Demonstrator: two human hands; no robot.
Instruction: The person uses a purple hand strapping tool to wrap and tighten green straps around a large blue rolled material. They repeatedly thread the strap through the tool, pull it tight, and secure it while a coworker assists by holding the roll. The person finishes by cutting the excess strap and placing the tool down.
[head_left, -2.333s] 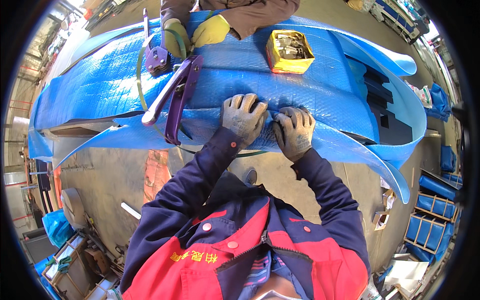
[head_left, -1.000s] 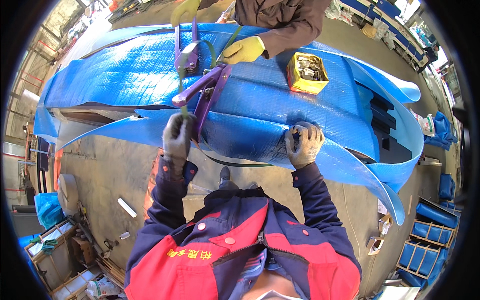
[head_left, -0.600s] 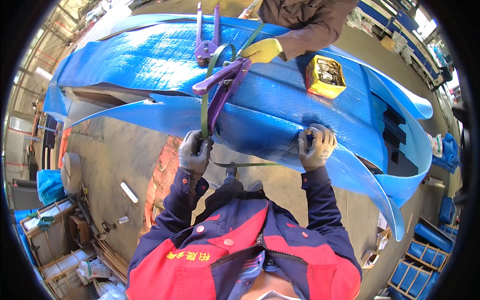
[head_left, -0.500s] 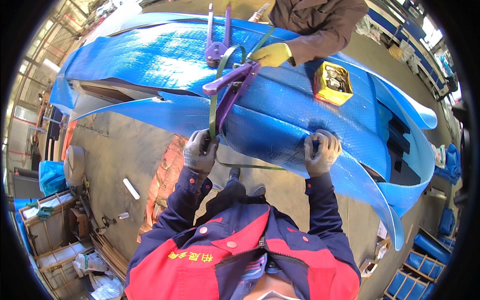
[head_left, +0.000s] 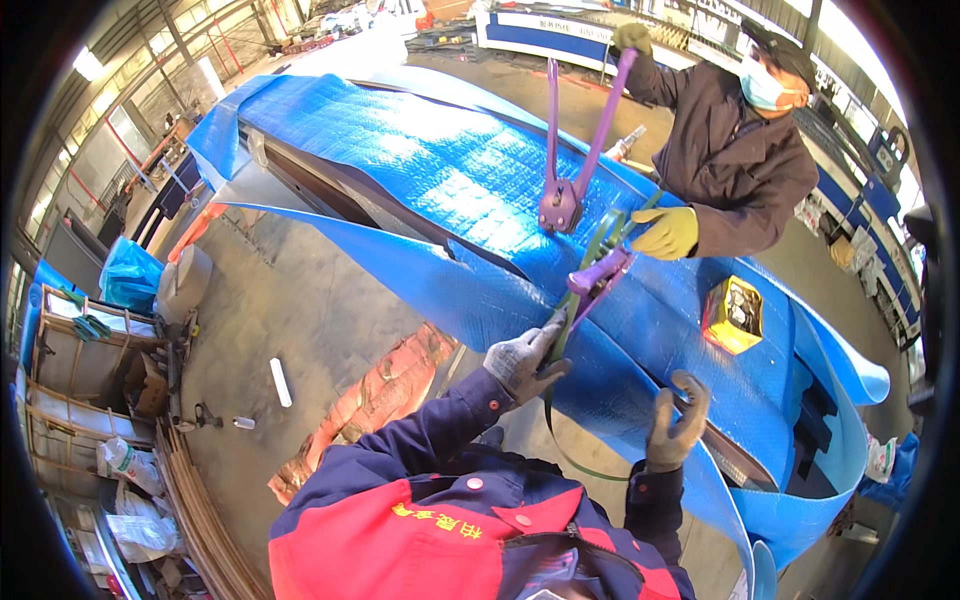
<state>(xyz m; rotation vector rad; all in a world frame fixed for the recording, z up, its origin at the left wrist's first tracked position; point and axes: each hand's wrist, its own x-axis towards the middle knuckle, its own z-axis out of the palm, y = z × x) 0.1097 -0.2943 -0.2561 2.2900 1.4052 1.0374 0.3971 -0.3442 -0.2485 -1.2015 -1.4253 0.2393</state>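
A green packing strap [head_left: 561, 345] runs over the blue-wrapped bundle [head_left: 400, 150] and hangs as a loop below it. My gloved left hand [head_left: 522, 362] closes around the strap at the bundle's near edge, just below a purple strapping tensioner [head_left: 598, 275]. My gloved right hand [head_left: 677, 425] is raised over the near side of the blue wrap, its fingers curved and apart with nothing in them. Across the bundle, a co-worker's yellow-gloved hand [head_left: 667, 233] is at the tensioner and strap. The co-worker's other hand [head_left: 632, 38] grips one handle of a purple long-handled sealer [head_left: 562, 205].
A yellow box of small metal pieces [head_left: 733, 315] stands on the bundle's right part. Loose blue wrap [head_left: 800, 500] flares at the right end. On the floor lie a crumpled orange sheet [head_left: 375, 390] and a white strip [head_left: 281, 383]. Wooden crates [head_left: 90, 370] stand at the left.
My view has swung, so the bundle appears tilted and the co-worker shows more fully. My right hand has come off the blue wrap's edge. The co-worker's other hand now shows on the sealer handle.
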